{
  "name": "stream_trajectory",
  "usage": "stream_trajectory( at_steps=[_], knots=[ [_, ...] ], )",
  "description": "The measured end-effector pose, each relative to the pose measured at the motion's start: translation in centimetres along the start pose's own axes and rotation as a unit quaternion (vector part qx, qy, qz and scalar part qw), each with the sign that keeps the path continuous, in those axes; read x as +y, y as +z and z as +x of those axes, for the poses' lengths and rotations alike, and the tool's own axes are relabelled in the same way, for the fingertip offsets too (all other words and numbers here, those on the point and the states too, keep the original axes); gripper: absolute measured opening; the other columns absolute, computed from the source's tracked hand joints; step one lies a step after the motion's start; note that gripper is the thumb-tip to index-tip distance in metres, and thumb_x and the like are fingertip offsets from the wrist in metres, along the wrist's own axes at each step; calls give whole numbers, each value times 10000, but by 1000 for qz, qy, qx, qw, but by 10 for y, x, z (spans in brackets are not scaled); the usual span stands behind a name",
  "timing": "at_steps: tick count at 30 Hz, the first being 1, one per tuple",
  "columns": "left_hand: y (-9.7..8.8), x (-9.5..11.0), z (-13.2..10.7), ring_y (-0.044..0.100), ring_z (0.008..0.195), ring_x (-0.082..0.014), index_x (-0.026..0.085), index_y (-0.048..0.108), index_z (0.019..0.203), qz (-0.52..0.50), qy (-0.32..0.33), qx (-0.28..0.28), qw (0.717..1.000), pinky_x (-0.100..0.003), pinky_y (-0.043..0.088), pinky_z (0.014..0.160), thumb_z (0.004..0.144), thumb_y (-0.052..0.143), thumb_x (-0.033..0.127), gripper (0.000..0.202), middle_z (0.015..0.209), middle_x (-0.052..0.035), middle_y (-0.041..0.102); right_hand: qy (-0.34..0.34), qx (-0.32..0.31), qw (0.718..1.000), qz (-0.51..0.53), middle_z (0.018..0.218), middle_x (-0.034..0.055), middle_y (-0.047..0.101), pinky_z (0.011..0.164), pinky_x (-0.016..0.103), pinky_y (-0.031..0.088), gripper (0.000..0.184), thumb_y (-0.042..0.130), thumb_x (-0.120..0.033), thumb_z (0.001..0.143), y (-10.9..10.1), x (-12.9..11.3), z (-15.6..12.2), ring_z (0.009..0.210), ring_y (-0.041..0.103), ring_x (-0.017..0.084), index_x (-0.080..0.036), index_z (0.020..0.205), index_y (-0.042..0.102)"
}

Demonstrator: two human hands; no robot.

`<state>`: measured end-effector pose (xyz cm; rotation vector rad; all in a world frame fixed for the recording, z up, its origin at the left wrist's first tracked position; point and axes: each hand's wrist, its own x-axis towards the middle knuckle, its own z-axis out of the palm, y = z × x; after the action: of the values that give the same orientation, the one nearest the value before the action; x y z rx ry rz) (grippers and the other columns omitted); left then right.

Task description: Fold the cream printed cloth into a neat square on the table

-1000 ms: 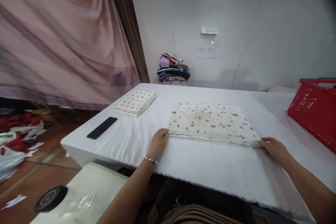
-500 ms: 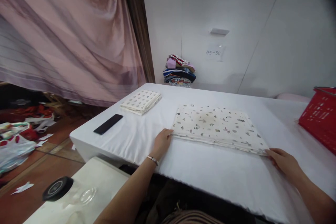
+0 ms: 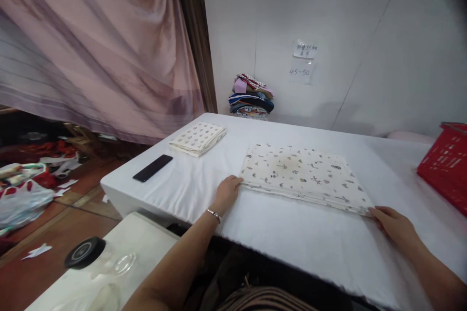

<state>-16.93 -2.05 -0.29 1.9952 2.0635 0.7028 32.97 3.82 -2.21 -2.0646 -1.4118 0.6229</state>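
Observation:
A folded white cloth (image 3: 299, 172) with small grey and brown prints lies flat on the white-covered table (image 3: 292, 243). My left hand (image 3: 226, 190) pinches its near left corner, thumb and fingers closed on the edge. At the near right corner my right hand (image 3: 396, 226) grips the cloth in the same way. Several layers show along the near edge between the two hands. A yellowish stain marks the upper middle of the cloth. Further left rests a second folded cloth (image 3: 199, 137) with a small heart-like print, apart from both hands.
A black phone (image 3: 152, 168) lies near the table's left edge. On the right stands a red basket (image 3: 445, 165). Behind the table is a stack of folded fabrics (image 3: 251, 97). A white stand (image 3: 146, 248) at lower left holds a black-lidded clear container (image 3: 85, 252).
The view has shifted slightly, so the scene sits a little further right. Both hands keep their hold on the cloth's near corners, and the cloth has not visibly moved.

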Motion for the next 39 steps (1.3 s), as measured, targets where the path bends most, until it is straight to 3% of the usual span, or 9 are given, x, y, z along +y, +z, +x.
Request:
stream_trajectory(
  at_steps=[5, 13, 23, 29, 35, 39],
  knots=[
    [-1, -4, 2, 543, 941, -159, 249, 584, 1109, 6, -10, 0, 1000, -276, 404, 840, 858, 389, 229, 319, 995, -16, 623, 28, -32, 999, 34, 624, 59, 629, 468, 312, 432, 363, 557, -496, 656, -1, -3, 0, 485, 547, 190, -189, 845, 597],
    [2, -2, -3, 560, 892, -143, 223, 615, 1040, -40, -2, 20, 999, -243, 417, 799, 827, 384, 178, 318, 951, -17, 617, 37, -43, 998, 33, 524, 24, 583, 479, 298, 418, 390, 552, -513, 666, 1, 2, 4, 477, 532, 183, -187, 876, 601],
    [5, 19, -4, 571, 881, -187, 208, 512, 1146, -28, -124, 42, 991, -272, 399, 725, 749, 504, 270, 402, 1036, -62, 618, 24, -44, 998, 45, 464, 1, 549, 437, 273, 381, 419, 540, -528, 659, 5, 4, 7, 451, 523, 175, -174, 867, 623],
    [3, 24, 4, 592, 798, -180, 225, 486, 1144, -56, -196, 11, 979, -259, 385, 636, 764, 475, 296, 387, 906, -28, 652, 28, -53, 997, 43, 464, -12, 544, 427, 257, 367, 435, 522, -517, 684, 5, 4, 7, 432, 497, 154, -156, 906, 616],
    [-2, 21, 14, 598, 798, -163, 198, 452, 1176, -78, -222, 8, 972, -238, 395, 633, 738, 482, 234, 440, 894, -24, 654, 29, -37, 995, 91, 474, -26, 527, 401, 236, 343, 422, 536, -422, 686, 5, -7, 1, 403, 456, 123, -129, 986, 586],
    [-5, 21, 15, 599, 795, -174, 209, 452, 1166, -47, -222, 3, 974, -245, 395, 608, 730, 479, 233, 438, 905, -26, 650, 38, -27, 997, 63, 458, -40, 505, 395, 224, 333, 378, 524, -354, 703, 3, -14, -2, 392, 447, 113, -137, 1008, 573]
  ],
)
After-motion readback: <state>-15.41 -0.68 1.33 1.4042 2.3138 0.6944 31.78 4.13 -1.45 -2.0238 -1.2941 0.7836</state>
